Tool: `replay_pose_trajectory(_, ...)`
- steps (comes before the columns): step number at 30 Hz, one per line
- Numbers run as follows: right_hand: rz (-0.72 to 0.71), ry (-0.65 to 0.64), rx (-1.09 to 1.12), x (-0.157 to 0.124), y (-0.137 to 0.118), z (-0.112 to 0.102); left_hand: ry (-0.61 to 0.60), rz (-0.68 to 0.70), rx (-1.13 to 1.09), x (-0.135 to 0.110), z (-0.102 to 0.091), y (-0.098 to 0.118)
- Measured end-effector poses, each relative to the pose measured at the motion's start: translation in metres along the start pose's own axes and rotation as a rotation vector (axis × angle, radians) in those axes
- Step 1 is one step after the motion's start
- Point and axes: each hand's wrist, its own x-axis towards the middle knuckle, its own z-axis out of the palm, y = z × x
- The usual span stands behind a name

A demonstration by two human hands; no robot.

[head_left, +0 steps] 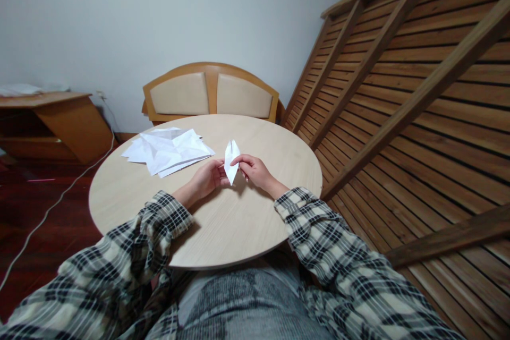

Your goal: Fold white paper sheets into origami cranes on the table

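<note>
A small white folded paper (pixel 230 162), a narrow diamond with a split upper tip, is held upright just above the table. My right hand (pixel 255 171) pinches its right edge between thumb and fingers. My left hand (pixel 209 176) is at its left side, closed on it with fingers curled partly behind the paper, so their tips are hidden. To the left of my hands lies a loose pile of creased white paper sheets (pixel 169 149).
The round pale wooden table (pixel 235 228) has a curved front edge close to my body. Behind it stands a padded headboard (pixel 179 94). A slatted wooden frame (pixel 398 101) leans along the right. At the left are a wooden desk (pixel 75 122) and a white cable (pixel 56 204) across the floor.
</note>
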Motion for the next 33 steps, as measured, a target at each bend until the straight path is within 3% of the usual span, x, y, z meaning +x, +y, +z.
replay_pose_trajectory(11, -0.059, -0.039, -0.058, -0.002, 0.001, 0.000, 0.022, 0.113, 0.150, 0.000, 0.000, -0.008)
replay_pose_trajectory(17, -0.068, -0.074, -0.096, -0.004, -0.007, -0.002, 0.043, 0.245, 0.291, 0.000, -0.002, -0.007)
replay_pose_trajectory(25, -0.021, 0.181, -0.054, 0.001, 0.004, -0.001, 0.043, 0.346, 0.484, 0.001, -0.003, -0.009)
replay_pose_trajectory(29, 0.125, 0.080, -0.050, 0.001, 0.008, 0.001, 0.014, 0.365, 0.527, 0.004, -0.005, -0.012)
replay_pose_trajectory(33, 0.124, -0.046, -0.050, -0.002, 0.009, 0.002, 0.007, 0.365, 0.554, 0.006, -0.007, -0.014)
